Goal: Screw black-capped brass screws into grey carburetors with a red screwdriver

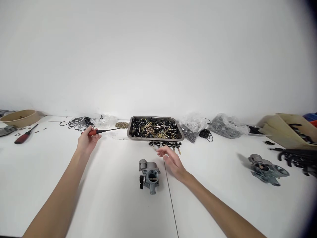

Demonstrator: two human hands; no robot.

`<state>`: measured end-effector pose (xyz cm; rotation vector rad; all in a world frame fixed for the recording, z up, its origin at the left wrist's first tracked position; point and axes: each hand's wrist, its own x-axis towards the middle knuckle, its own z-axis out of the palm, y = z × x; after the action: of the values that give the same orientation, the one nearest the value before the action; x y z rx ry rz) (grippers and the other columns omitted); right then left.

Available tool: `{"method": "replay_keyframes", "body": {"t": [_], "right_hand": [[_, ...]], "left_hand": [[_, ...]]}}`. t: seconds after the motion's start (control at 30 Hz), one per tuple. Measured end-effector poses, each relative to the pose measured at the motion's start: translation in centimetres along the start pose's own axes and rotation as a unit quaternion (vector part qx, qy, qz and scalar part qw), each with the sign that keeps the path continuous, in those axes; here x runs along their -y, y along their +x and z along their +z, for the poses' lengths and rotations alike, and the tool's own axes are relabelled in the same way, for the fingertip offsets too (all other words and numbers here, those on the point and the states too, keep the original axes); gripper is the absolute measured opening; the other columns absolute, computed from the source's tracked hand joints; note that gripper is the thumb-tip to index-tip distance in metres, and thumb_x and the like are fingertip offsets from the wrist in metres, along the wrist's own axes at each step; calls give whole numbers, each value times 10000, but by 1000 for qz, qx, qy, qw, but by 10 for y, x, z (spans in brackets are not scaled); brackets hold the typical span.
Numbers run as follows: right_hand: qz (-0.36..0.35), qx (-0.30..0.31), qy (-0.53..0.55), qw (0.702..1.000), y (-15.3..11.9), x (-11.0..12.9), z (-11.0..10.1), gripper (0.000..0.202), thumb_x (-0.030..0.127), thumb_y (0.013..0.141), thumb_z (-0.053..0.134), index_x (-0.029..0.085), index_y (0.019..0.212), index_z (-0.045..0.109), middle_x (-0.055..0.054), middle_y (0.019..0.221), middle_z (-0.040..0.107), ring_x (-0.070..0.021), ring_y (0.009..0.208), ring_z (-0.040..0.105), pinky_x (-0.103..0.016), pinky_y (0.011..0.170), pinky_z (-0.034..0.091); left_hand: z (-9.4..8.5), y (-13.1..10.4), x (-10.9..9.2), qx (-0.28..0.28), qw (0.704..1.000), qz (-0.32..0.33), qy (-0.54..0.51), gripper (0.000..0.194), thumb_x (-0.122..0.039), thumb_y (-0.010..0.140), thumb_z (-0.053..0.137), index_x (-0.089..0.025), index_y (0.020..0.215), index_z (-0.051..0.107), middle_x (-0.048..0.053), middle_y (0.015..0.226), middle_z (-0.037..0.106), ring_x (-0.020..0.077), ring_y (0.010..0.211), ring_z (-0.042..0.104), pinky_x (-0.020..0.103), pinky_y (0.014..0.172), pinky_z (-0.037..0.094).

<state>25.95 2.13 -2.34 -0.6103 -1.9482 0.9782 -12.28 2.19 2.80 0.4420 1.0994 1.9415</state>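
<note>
Head view: the left hand (88, 140) pinches a red-handled screwdriver (92, 133), shaft pointing right; the right hand (173, 162), fingers loosely parted beside loose screws (178, 148), is nearer the carburetor (150, 175), left of it on the worktop (111, 201).

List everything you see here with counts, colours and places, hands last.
Metal tray: one, silver, back centre
Black-headed screws: uncountable, black and gold, in tray and before it
Carburetors: two, grey, centre and right
Screwdrivers: two, red and black, left
Small pellets: heap, brass-coloured, left of tray
Rings: uncountable, black, either side of tray
Plastic bags: at least three, clear, along the back
Round tub: one, tan, far left
Bin: one, yellowish, far right
Curved hoses: several, black, far right
Metal part: one, grey, left edge
Containers: apparently two, blue and red, right edge
Tabletop: one, white, underneath
Wall: one, white, behind
Left hand: one, bare, holding a screwdriver
Right hand: one, bare, near screws before tray
</note>
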Motion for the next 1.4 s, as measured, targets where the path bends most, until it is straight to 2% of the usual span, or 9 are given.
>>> {"method": "replay_keyframes", "body": {"t": [0.17, 0.27, 0.57, 0.8, 0.97, 1.03, 1.17, 1.3, 1.4], "right_hand": [[0, 4, -11, 1000, 1, 1, 2, 351, 491, 986, 423, 211, 1138, 571, -82, 1004, 568, -195, 919, 534, -370, 851, 457], [-5, 15, -20, 1000, 1, 3, 2, 339, 483, 985, 422, 217, 1140, 564, -84, 999, 566, -198, 910, 539, -372, 841, 467], [16, 63, -32, 997, -3, -2, 2, 296, 464, 983, 432, 250, 1150, 548, -79, 1018, 559, -214, 929, 531, -389, 849, 461], [-2, 0, -88, 996, 3, 1, -1, 276, 421, 993, 424, 227, 1137, 558, -78, 1037, 547, -193, 942, 529, -366, 870, 461], [37, -78, -208, 974, 10, 3, -13, 269, 395, 989, 411, 190, 1080, 558, -75, 1019, 534, -170, 910, 529, -322, 843, 457], [60, -86, -241, 965, 18, 5, -24, 253, 351, 984, 399, 174, 1082, 553, -84, 1044, 519, -171, 922, 524, -325, 854, 450], [120, -7, -309, 943, 55, 6, -47, 187, 259, 935, 477, 183, 1045, 608, -79, 1091, 518, -187, 1011, 542, -329, 887, 454], [168, 93, -362, 912, 103, -7, -54, 150, 196, 916, 547, 166, 1003, 666, -81, 1086, 554, -192, 1046, 559, -361, 939, 465], [192, 129, -390, 891, 124, -19, -50, 226, 299, 951, 576, 130, 1091, 631, -92, 1147, 588, -187, 1054, 579, -383, 941, 498]], "left_hand": [[-10, 8, 11, -68, 997, 24, 2, 143, -170, 833, 619, -90, 720, 585, 50, 700, 637, 101, 503, 571, 245, 518, 559], [-13, 10, 15, -92, 996, 13, -2, 125, -139, 841, 604, -70, 738, 602, 89, 751, 678, 109, 506, 594, 249, 520, 578], [-25, 25, 27, -90, 995, 36, -1, 152, -145, 840, 642, -55, 720, 616, 118, 794, 700, 126, 545, 631, 303, 624, 639], [-25, 24, 27, -59, 997, 39, 18, 158, -130, 822, 647, -38, 695, 627, 124, 806, 706, 135, 546, 638, 286, 604, 641], [-28, 28, 28, -59, 997, 36, 23, 182, -130, 805, 656, -48, 647, 622, 126, 813, 711, 144, 554, 646, 288, 603, 645], [-29, 29, 28, -64, 997, 33, 19, 182, -133, 802, 660, -53, 642, 631, 124, 811, 715, 147, 559, 650, 282, 607, 645], [-30, 29, 30, -63, 997, 30, 10, 144, -117, 778, 681, -52, 654, 647, 126, 808, 721, 172, 587, 671, 274, 592, 642], [-29, 29, 29, -52, 998, 30, 8, 143, -115, 783, 673, -57, 654, 646, 123, 789, 722, 169, 590, 673, 272, 584, 640], [-30, 30, 29, -44, 999, 32, 10, 153, -110, 793, 659, -55, 650, 650, 123, 785, 723, 157, 567, 663, 261, 574, 635]]}}
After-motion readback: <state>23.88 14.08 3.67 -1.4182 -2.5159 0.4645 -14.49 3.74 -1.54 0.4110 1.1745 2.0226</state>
